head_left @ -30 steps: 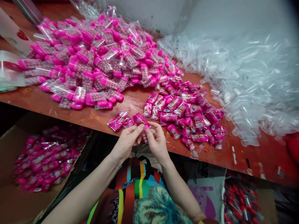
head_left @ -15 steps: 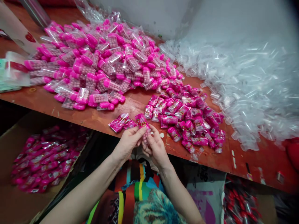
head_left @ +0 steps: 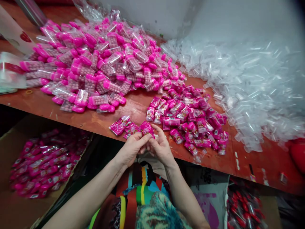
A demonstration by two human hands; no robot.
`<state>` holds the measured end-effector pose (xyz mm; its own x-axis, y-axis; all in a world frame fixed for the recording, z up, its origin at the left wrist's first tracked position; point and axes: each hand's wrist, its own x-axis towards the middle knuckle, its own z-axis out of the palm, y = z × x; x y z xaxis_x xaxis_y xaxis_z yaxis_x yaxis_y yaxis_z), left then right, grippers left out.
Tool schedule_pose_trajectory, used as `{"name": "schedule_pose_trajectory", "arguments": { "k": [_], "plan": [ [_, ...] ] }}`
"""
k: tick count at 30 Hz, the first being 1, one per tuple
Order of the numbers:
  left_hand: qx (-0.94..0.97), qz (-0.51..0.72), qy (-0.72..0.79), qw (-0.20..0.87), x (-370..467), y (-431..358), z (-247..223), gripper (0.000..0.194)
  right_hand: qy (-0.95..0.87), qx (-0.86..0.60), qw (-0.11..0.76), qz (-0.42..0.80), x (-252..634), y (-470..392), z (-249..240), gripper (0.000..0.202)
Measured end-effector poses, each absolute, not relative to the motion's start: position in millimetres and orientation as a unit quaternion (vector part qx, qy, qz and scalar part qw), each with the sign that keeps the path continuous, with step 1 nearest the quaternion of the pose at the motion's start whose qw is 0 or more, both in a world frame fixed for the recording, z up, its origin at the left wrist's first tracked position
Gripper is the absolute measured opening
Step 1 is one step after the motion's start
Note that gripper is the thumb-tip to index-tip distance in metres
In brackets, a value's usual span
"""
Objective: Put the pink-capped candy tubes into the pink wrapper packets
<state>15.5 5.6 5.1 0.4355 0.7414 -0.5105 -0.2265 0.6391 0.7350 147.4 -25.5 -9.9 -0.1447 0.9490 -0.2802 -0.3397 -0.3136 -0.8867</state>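
Observation:
Both hands meet at the table's front edge around a pink printed wrapper point(head_left: 146, 128). My left hand point(head_left: 133, 147) is closed, pinching the wrapper's lower end between thumb and fingers. On the other side, my right hand point(head_left: 160, 145) has its thumb and curled fingers against the same wrapper, index finger raised along its edge. Whatever lies between the palms is hidden. Just left of the fingers, several flat pink wrappers point(head_left: 120, 125) lie on the table. To the right is a heap of pink-wrapped candy tubes point(head_left: 183, 114).
Clear tubes of pink candy balls with pink caps point(head_left: 95, 66) are piled at back left. Empty clear tubes point(head_left: 247, 86) spread along the right. Below the red-brown table point(head_left: 88, 119), a cardboard box holds wrapped tubes point(head_left: 47, 162); red items point(head_left: 243, 203) sit lower right.
The candy tube with pink balls that showed between my fingers is now out of sight. The wrapper shows wider and flatter above my thumbs. The view has shifted slightly.

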Motion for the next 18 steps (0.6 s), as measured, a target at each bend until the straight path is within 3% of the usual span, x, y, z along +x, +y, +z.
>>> {"name": "schedule_pose_trajectory", "arguments": {
  "k": [10, 15, 18],
  "plan": [
    [0.303, 0.339, 0.449, 0.769, 17.3, 3.8, 5.3, 0.031, -0.328, -0.489, 0.517, 0.621, 138.4, -36.0, -26.0, 0.051],
    [0.308, 0.320, 0.446, 0.777, 17.1, 0.1, 2.3, 0.035, -0.328, -0.476, 0.495, 0.649, 149.1, -27.4, -21.4, 0.047],
    [0.316, 0.325, 0.473, 0.756, 5.5, -1.0, 1.3, 0.036, -0.320, -0.491, 0.565, 0.581, 176.2, -12.3, 3.4, 0.048]
  ]
}}
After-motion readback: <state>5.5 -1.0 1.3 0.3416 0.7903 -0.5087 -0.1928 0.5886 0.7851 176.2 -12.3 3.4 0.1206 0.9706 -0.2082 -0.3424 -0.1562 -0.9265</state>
